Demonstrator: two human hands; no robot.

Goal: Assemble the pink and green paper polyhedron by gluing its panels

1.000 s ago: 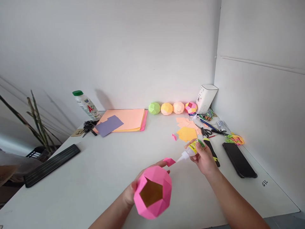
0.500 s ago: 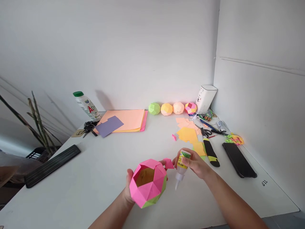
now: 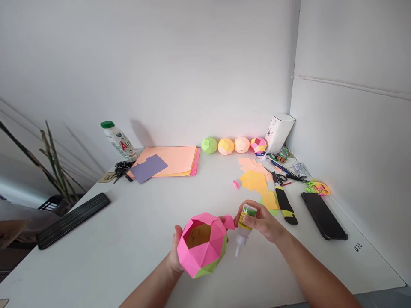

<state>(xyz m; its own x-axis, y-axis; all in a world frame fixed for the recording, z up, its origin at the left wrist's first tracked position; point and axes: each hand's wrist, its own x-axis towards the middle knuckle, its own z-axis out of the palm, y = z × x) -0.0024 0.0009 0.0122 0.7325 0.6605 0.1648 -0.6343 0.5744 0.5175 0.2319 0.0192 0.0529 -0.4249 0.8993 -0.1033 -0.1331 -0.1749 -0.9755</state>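
A faceted paper ball (image 3: 202,254), pink above and green below, rests in my left hand (image 3: 175,254). Its top has an opening that shows a yellowish inside. My left thumb lies along the ball's left side, and the other fingers are mostly hidden behind it. A small pink paper piece (image 3: 229,222) sticks out at the ball's right, by the fingertips; whether it is joined to the ball I cannot tell. My right hand (image 3: 261,222) is closed around a glue bottle (image 3: 246,220) with a yellow-green label, its nozzle pointing down beside the ball.
Finished paper balls (image 3: 225,146) line the wall. Yellow paper pieces (image 3: 253,180), a cutter knife (image 3: 285,205), scissors (image 3: 281,178) and a phone (image 3: 323,216) lie right. Coloured sheets (image 3: 173,160), a bottle (image 3: 120,143), keys (image 3: 122,169) and a dark bar (image 3: 73,220) are left.
The view has shifted slightly. Both hands keep their holds, with the paper ball and the glue bottle in nearly the same places.
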